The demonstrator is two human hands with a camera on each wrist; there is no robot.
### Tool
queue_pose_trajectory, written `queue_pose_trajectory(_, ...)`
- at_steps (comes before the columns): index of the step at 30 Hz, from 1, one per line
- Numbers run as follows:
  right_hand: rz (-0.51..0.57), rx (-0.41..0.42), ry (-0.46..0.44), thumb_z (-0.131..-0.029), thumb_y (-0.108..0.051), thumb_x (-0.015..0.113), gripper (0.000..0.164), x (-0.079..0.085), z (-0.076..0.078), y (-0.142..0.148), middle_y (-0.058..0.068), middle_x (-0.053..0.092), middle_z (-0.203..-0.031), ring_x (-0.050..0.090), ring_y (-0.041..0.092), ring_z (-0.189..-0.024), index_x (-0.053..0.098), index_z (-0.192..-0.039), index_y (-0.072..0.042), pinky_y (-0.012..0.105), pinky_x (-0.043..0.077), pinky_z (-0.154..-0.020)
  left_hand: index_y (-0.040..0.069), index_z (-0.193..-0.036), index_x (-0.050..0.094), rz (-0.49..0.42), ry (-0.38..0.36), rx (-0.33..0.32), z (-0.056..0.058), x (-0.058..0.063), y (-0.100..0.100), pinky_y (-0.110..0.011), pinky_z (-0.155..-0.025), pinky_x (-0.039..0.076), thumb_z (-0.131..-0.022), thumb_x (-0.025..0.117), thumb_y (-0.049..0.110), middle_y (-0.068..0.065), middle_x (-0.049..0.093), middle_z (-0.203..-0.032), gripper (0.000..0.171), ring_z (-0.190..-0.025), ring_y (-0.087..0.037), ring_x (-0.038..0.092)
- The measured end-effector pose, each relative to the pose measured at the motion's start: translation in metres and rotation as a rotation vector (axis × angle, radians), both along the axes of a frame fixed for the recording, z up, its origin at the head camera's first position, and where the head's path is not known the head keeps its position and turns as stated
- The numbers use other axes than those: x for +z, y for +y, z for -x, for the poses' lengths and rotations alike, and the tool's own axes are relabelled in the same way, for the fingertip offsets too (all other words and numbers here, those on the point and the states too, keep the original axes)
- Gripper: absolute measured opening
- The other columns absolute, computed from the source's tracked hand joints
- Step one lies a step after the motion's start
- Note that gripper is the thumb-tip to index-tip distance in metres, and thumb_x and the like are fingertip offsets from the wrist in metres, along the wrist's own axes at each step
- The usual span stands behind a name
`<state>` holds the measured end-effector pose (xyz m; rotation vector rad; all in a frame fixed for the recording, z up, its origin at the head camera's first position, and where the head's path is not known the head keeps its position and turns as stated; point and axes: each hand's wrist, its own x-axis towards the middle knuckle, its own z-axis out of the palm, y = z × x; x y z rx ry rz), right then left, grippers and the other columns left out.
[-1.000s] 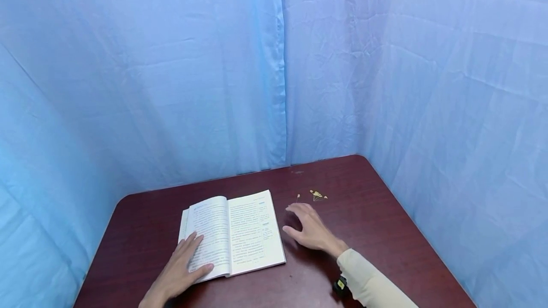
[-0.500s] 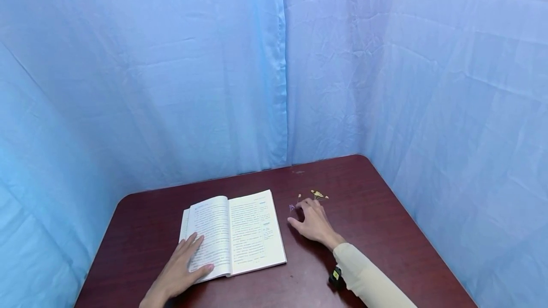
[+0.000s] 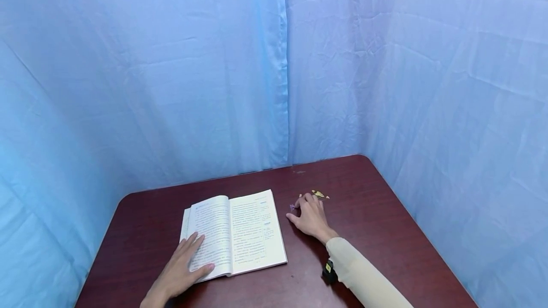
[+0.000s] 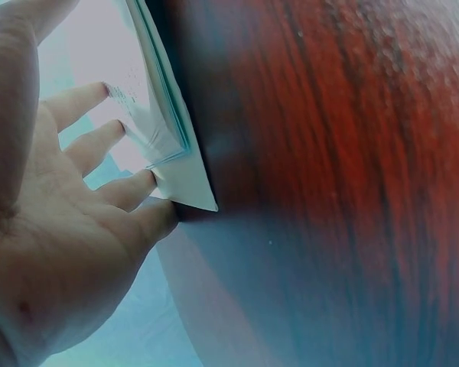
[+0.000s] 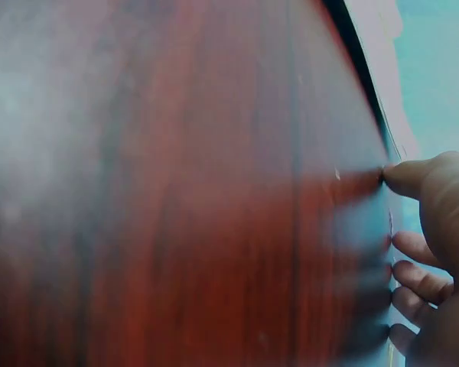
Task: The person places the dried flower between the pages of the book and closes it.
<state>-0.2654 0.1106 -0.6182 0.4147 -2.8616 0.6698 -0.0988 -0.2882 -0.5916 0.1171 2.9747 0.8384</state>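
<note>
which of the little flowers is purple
The flower between the open book and the right hand; the other flowers, just beyond that hand, are yellow.

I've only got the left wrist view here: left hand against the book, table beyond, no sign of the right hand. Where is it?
Observer: The head view shows the right hand over the table, just right of the open book.
Operator: Understood. Anything small near it on the side toward the book?
Observer: Yes, a small purple flower-like sprig close by its thumb and index finger; I can't tell whether they touch it.
</note>
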Motion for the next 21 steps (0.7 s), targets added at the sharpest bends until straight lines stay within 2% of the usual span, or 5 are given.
queue_pose_trajectory(5, 0.045, 0.056, 0.000, -0.091, -0.028, 0.079, 0.018, 0.001, 0.003, 0.007, 0.004, 0.063, -0.108, 0.057, 0.031, -0.110, 0.072, -0.099, -0.014, 0.048, 0.042, -0.094, 0.016, -0.160, 0.040, -0.003, -0.030, 0.006, 0.000, 0.003, 0.000, -0.075, -0.117, 0.029, -0.087, 0.070, 0.069, -0.017, 0.030, -0.171, 0.096, -0.156, -0.054, 0.022)
queue_pose_trajectory(9, 0.065, 0.074, 0.022, -0.091, -0.020, 0.078, 0.010, 0.001, 0.005, 0.013, 0.004, 0.065, -0.107, 0.058, 0.031, -0.109, 0.073, -0.098, -0.015, 0.048, 0.043, -0.093, 0.016, -0.161, 0.039, -0.008, -0.052, 0.011, 0.000, 0.005, 0.000, -0.075, -0.118, 0.029, -0.087, 0.069, 0.070, -0.016, 0.029, -0.171, 0.097, -0.157, -0.053, 0.021)
queue_pose_trajectory(15, 0.054, 0.066, 0.060, -0.091, -0.019, 0.079, 0.009, -0.001, 0.008, 0.018, 0.001, 0.064, -0.097, 0.059, 0.028, -0.101, 0.071, -0.089, -0.015, 0.044, 0.044, -0.086, 0.015, -0.161, 0.039, 0.001, -0.047, 0.008, 0.001, 0.004, 0.000, -0.075, -0.118, 0.029, -0.087, 0.069, 0.070, -0.017, 0.028, -0.171, 0.097, -0.156, -0.054, 0.021)
queue_pose_trajectory(21, 0.026, 0.066, 0.071, -0.092, -0.016, 0.078, 0.009, 0.001, 0.008, 0.018, 0.002, 0.064, -0.095, 0.060, 0.031, -0.101, 0.071, -0.085, -0.016, 0.045, 0.045, -0.086, 0.016, -0.161, 0.039, -0.005, -0.049, 0.012, 0.000, 0.003, 0.000, -0.075, -0.118, 0.029, -0.086, 0.069, 0.072, -0.016, 0.028, -0.171, 0.098, -0.156, -0.053, 0.022)
